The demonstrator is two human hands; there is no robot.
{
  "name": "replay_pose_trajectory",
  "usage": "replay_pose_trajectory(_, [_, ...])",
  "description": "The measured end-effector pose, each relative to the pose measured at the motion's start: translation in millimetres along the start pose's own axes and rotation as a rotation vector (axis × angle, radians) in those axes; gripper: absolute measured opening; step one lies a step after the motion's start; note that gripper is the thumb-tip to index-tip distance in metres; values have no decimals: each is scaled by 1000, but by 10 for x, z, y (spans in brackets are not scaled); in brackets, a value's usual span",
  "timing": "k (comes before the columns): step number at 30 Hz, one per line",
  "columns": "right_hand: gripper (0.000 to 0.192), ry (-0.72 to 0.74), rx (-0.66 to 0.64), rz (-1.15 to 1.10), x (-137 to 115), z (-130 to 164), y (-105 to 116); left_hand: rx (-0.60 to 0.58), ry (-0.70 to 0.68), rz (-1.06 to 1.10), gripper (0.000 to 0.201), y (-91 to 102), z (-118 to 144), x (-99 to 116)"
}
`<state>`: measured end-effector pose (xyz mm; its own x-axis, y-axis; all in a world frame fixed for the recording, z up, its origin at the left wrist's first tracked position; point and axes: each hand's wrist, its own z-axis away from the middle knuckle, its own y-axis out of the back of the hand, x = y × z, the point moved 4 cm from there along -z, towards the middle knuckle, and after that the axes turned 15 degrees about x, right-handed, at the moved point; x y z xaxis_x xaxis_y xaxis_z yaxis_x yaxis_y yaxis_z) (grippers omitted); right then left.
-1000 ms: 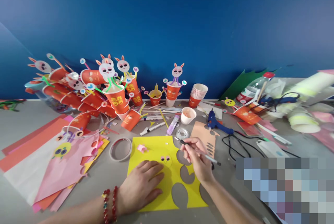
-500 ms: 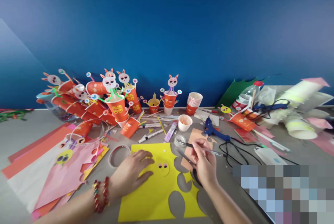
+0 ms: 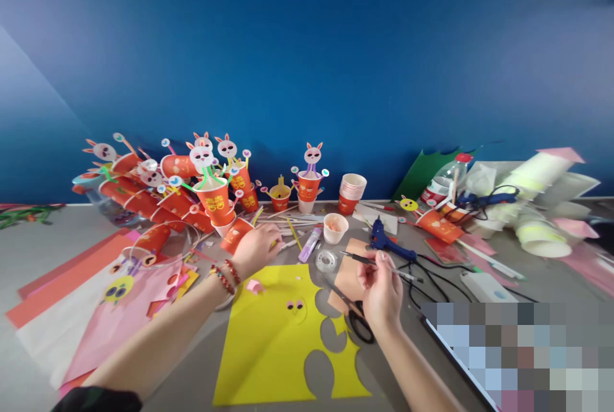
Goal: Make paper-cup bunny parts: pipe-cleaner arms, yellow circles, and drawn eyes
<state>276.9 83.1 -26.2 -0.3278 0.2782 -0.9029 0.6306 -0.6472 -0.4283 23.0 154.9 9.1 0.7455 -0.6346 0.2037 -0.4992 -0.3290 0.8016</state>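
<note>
Left hand [image 3: 256, 247]: reaches forward past the top edge of the yellow sheet [image 3: 273, 348], fingers curled down over the pens [image 3: 288, 233] and sticks lying on the counter [image 3: 48, 239]; whether it has gripped one cannot be told. A bead bracelet [image 3: 225, 274] sits on the wrist.
Right hand [image 3: 381, 290]: raised just above the counter, thumb and forefinger pinching a pen [image 3: 384, 263] near its middle; the pen lies almost level, tip pointing left.
Pen, handling: judged light, stiff and smooth, so it may twist in a loose pinch; a hold on the barrel nearer the tip would steady it.
Yellow sheet: flat on the counter between and below both hands, with rounded cut-outs along its right side and a small drawn face [image 3: 295, 305] near the middle. Judged thin and floppy; best pressed flat or lifted by an edge.
Scissors [image 3: 355, 316]: on the counter just under the right hand.
Tape roll [image 3: 327, 260]: just left of the pen tip.
Glue gun [image 3: 386, 242]: beyond the right hand, cord trailing right.
Small cup [image 3: 335, 228]: beyond the tape roll.
Cup rabbits [image 3: 211, 188]: crowded beyond the left hand, against the blue wall [image 3: 307, 66].
Pink paper [image 3: 110, 316]: well left of the left forearm.
</note>
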Motion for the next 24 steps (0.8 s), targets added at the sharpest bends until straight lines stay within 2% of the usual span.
replay_pose_trajectory(2, [35,2,-6,2,-1,7,-8,-20,-36,-1,20,-93,-58,133])
replay_pose_trajectory(5, [36,23,-18,10,26,10,-14,-67,-95,-6,18,-334,-188,391])
replay_pose_trajectory(9, [38,33,-31,34,86,-6,-7,-88,-62,-69,20,-652,-403,609])
replay_pose_trajectory(15, [40,-6,-63,37,114,12,-6,-141,3,-184,23,-877,-551,634])
replay_pose_trajectory(20, [38,-19,-86,39,115,53,-29,-240,24,-240,28,-937,-592,582])
replay_pose_trajectory(24, [37,-10,-113,55,113,81,-33,-273,42,-269,33,-935,-630,547])
